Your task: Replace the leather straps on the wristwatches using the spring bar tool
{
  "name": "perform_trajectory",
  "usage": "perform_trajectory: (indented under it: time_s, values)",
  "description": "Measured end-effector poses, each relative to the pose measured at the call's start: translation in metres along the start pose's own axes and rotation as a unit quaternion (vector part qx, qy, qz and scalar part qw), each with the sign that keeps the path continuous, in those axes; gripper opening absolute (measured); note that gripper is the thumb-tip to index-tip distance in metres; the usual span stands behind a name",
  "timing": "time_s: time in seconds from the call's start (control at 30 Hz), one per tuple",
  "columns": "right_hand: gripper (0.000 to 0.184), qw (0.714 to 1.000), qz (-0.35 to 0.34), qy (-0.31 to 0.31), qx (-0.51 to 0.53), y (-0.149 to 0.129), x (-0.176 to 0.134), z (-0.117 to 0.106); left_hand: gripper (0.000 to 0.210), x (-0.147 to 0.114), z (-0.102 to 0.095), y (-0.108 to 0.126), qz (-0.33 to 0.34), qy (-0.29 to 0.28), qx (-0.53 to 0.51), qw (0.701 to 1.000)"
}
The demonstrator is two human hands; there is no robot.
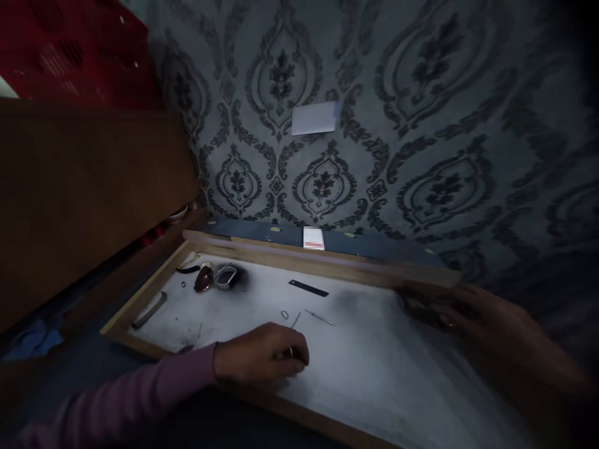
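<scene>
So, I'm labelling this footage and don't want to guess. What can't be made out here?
- Head view: what, if anything, the left hand holds; its curled fingers hide it.
- Head view: whether the right hand grips anything; shadow and blur cover it.
- Head view: the print on the white card; too small.
- Head view: the red object's full shape; the top and left edges cut it off.

Left hand [262, 353] curls over a wooden tray [374, 268]; right hand [498, 324] lies near its corner.
</scene>
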State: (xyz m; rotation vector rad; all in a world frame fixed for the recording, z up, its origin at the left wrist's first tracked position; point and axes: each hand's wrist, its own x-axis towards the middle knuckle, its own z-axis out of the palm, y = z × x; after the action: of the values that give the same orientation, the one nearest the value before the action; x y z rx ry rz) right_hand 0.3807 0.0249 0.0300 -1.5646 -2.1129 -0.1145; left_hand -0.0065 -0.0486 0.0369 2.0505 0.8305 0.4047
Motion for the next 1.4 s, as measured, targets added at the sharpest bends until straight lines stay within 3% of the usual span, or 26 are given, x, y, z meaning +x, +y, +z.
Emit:
perform_trajectory:
  time_s: [0.1,0.2,0.27,0.37,0.47,0.57,0.67,0.8,0.93,1.17,1.4]
  values:
    - [0.041,0.998,0.039,-0.011,0.058,-0.022,0.003,-0.005,0.011,-0.016,-0.021,-0.009,-0.033,0.05,-0.027,0.998]
    - [0.059,0.996,-0.003,-0.046,0.079,-0.061,0.01,-0.001,0.012,-0.028,-0.043,-0.024,-0.072,0.113,-0.017,0.991]
    - [0.062,0.994,-0.04,-0.064,0.081,-0.092,0.015,0.008,0.012,-0.035,-0.057,-0.036,-0.08,0.173,0.077,0.979]
    - [0.059,0.983,-0.11,-0.093,0.113,-0.135,0.019,0.024,0.016,-0.044,-0.074,-0.055,-0.099,0.264,0.229,0.932]
    - [0.051,0.967,-0.154,-0.125,0.157,-0.167,0.02,0.041,0.013,-0.048,-0.078,-0.068,-0.133,0.288,0.289,0.903]
    - [0.047,0.951,-0.186,-0.153,0.194,-0.185,0.018,0.057,0.012,-0.049,-0.077,-0.07,-0.144,0.281,0.303,0.899]
    - [0.044,0.942,-0.194,-0.154,0.226,-0.189,0.011,0.072,0.017,-0.05,-0.091,-0.069,-0.174,0.288,0.334,0.88]
    - [0.042,0.944,-0.177,-0.129,0.247,-0.18,0.002,0.087,0.022,-0.065,-0.136,-0.083,-0.248,0.345,0.36,0.831]
    - [0.043,0.951,-0.162,-0.092,0.248,-0.173,0.0,0.091,0.014,-0.082,-0.166,-0.109,-0.302,0.32,0.354,0.825]
    - [0.045,0.947,-0.154,-0.101,0.264,-0.171,0.002,0.089,0.01,-0.084,-0.159,-0.137,-0.308,0.291,0.343,0.838]
    - [0.047,0.951,-0.146,-0.101,0.255,-0.172,0.003,0.088,0.01,-0.083,-0.169,-0.13,-0.285,0.363,0.302,0.834]
